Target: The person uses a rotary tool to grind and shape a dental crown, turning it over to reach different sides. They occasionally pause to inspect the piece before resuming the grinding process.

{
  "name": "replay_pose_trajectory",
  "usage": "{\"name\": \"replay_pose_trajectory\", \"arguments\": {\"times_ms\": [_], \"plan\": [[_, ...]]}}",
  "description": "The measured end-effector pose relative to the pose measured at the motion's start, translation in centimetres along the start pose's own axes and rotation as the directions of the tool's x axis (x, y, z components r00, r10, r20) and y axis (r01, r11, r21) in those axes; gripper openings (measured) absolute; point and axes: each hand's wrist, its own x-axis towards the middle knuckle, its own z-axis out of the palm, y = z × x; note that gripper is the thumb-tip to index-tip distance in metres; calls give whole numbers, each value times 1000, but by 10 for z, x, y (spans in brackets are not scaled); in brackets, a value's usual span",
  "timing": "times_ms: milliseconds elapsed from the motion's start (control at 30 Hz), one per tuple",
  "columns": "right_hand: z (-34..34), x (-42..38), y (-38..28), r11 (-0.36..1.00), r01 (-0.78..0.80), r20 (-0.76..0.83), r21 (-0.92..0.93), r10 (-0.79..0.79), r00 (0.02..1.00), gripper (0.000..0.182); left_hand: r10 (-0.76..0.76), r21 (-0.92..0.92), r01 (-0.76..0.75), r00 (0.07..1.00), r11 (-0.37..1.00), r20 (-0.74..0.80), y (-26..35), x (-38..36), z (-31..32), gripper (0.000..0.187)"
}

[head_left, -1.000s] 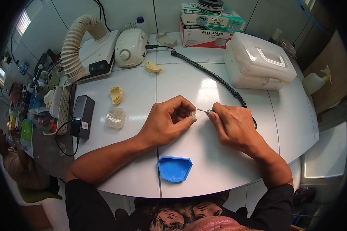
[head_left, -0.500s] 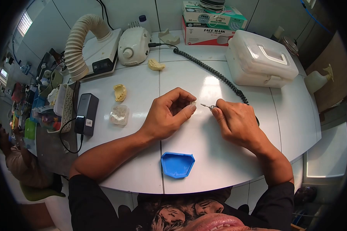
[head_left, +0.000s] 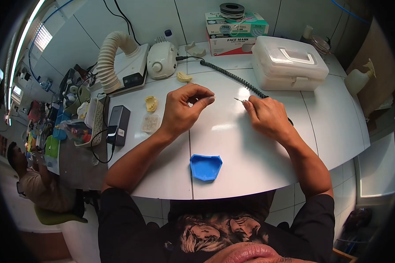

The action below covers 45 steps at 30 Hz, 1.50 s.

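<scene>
My left hand (head_left: 185, 107) is closed in a pinch, thumb against fingertips, over the middle of the white table (head_left: 232, 144). The small whitish piece in that pinch is almost wholly hidden now. To its right, my right hand (head_left: 267, 115) grips a rotary handpiece (head_left: 240, 100) like a pen, its thin metal tip aimed left towards the pinched fingers and apart from them. A black coiled cord (head_left: 232, 76) runs from a white control unit (head_left: 161, 60) towards my right hand. Nearer me lies a blue mold tray (head_left: 206, 168).
Left of my left hand are a yellowish dental cast (head_left: 151, 104) and a small clear box (head_left: 151, 124). Another cast (head_left: 184, 77), a hose unit (head_left: 107, 61), mask boxes (head_left: 237, 37) and a white case (head_left: 289, 63) stand behind. A seated person (head_left: 44, 184) is at far left.
The camera view has shifted, so the table things appear moved. The whitish piece, visible at my left fingertips before, is now mostly hidden. The handpiece tip is farther from my left fingers.
</scene>
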Motion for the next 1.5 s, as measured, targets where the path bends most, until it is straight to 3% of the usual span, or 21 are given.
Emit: {"name": "replay_pose_trajectory", "arguments": {"times_ms": [133,200,467,500,600,633,700,767,867,1100,1233,1333,1500], "plan": [[-2,-2,-2,1000,-20,23,-1,20,1000,42,167,259,-169,985,951,27,5,2,3,10],[-5,-1,-3,1000,-21,21,-3,21,1000,42,133,373,-201,971,906,200,-29,1,9,9],[-4,-2,-2,1000,-12,20,3,12,1000,43,133,359,-172,982,917,131,-14,4,10,10],[-4,-1,-1,1000,-7,18,5,7,1000,42,199,242,-209,978,947,67,-11,3,12,9],[-2,-2,0,1000,-10,24,19,9,1000,42,150,369,-188,980,910,129,-31,3,18,9],[-2,-1,-1,1000,-15,32,21,15,999,42,-7,326,-56,982,944,189,-28,6,11,14],[-4,1,1,1000,-16,33,24,15,999,42,-69,-71,78,990,994,124,-18,8,14,19],[-2,1,2,999,-8,27,36,8,1000,42,-164,-396,213,974,893,155,-4,4,15,27],[-4,1,2,999,-9,40,44,7,999,40,-150,-630,307,945,714,290,-33,-3,23,28],[-5,4,5,996,-2,44,91,-2,999,38,-162,-595,322,938,736,307,-47,-6,21,22],[-8,15,5,991,-80,125,108,66,990,40,-252,-536,396,912,745,324,-29,-4,18,18],[-11,24,4,990,-88,178,114,66,982,42,-210,-552,412,895,724,393,-32,-6,15,15],[-12,29,4,994,-69,208,80,51,977,38,-227,-510,391,907,766,356,-34,-4,17,10]]}}
